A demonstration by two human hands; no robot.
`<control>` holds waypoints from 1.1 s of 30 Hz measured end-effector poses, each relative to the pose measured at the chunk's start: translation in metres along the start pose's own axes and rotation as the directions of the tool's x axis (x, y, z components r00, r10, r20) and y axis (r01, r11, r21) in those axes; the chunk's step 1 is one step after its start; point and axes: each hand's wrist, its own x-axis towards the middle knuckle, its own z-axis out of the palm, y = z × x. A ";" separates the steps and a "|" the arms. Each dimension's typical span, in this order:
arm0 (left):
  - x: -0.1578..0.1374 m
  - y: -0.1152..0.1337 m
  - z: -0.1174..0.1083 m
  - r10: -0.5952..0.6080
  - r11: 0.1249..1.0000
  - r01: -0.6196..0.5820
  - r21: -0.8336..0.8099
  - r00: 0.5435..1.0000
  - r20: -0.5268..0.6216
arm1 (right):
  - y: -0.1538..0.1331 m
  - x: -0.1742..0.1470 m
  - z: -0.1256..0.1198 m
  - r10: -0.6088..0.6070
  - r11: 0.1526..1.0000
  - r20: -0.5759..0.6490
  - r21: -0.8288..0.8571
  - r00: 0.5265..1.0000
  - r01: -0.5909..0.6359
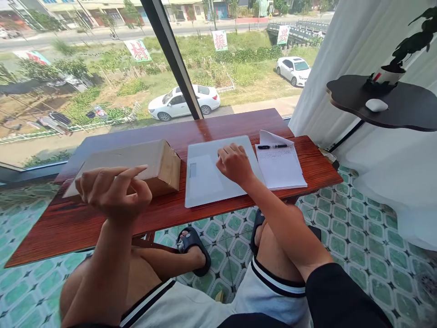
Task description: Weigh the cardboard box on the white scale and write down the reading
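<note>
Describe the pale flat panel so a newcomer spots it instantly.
On the red-brown table by the window, look between the cardboard box and the written-on paper. The pale panel lies there, partly behind the right hand. Unlike them, it has a small grey rectangle near its left edge.

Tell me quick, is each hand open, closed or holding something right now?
Left hand: partly open, fingers curled, no object visible in its grip.
Right hand: loosely closed, no object visible.

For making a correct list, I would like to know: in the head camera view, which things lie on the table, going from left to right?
Cardboard box, flat pale panel, paper with handwriting.
</note>
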 end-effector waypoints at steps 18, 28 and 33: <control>0.001 -0.073 -0.024 -0.212 0.977 0.207 -0.045 0.935 -0.283 | -0.021 0.006 0.003 -0.019 0.999 -0.123 0.026 0.992 0.023; 0.007 -0.092 -0.042 -0.480 0.877 0.481 -0.024 0.870 -0.111 | -0.094 0.017 -0.003 0.091 0.818 -0.011 0.571 0.996 -0.069; 0.003 -0.098 -0.039 -0.598 0.797 0.603 -0.024 0.795 0.105 | -0.104 0.009 0.014 0.215 0.569 0.215 0.766 0.953 -0.300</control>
